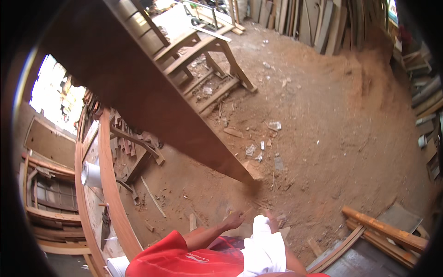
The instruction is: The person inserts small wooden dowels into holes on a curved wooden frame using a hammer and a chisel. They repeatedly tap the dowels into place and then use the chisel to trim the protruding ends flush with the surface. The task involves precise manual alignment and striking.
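Note:
My left hand (234,219) reaches forward from a red shirt sleeve, low in the middle of the view. Its fingers look closed near a small tan piece, but whatever they hold is too small to make out. Close to it on the right is my right hand (272,222), mostly covered by a white cloth (264,251) that hangs over the front of my body; its fingers are hidden. A long dark brown board (152,101), close to the camera, slants from the upper left down toward a spot just ahead of both hands.
A wooden trestle (203,55) stands ahead. At left is a workbench with a long reddish plank (110,184), a white roll (92,174) and a tool (105,223). Planks (318,23) lean along the back. Scraps litter the dirt floor (323,138); orange-brown timber (385,228) lies right.

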Demonstrator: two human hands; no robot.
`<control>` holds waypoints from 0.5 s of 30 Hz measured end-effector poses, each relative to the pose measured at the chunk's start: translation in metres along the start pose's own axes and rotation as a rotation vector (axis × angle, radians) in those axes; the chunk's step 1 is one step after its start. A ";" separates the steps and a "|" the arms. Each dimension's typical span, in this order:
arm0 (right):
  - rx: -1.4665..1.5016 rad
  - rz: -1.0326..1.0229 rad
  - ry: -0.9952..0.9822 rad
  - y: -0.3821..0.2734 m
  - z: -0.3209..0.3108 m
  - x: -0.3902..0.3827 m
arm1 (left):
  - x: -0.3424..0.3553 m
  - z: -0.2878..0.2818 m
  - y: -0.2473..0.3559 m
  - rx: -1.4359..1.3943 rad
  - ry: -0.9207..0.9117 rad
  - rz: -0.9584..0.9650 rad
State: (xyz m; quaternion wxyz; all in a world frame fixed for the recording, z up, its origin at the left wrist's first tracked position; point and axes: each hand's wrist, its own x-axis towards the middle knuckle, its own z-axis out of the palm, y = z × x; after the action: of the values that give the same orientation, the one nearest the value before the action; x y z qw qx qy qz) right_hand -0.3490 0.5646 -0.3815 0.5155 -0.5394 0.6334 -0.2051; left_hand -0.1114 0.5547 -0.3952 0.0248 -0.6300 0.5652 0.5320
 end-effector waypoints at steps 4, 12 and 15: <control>-0.227 0.055 -0.097 -0.062 0.035 0.002 | -0.009 -0.030 -0.038 -0.138 0.016 0.196; 0.890 -0.031 -0.513 -0.228 0.100 0.029 | -0.073 -0.144 -0.086 -0.196 0.550 0.117; 0.958 -0.019 -0.699 -0.294 0.100 0.011 | -0.114 -0.164 -0.084 -0.993 0.593 -0.116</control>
State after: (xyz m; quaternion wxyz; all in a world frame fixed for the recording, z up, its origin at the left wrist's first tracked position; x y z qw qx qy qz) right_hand -0.1213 0.4867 -0.1846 0.8778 -0.2878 0.2579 -0.2829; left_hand 0.0791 0.5590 -0.2927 -0.4040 -0.7183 0.1951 0.5318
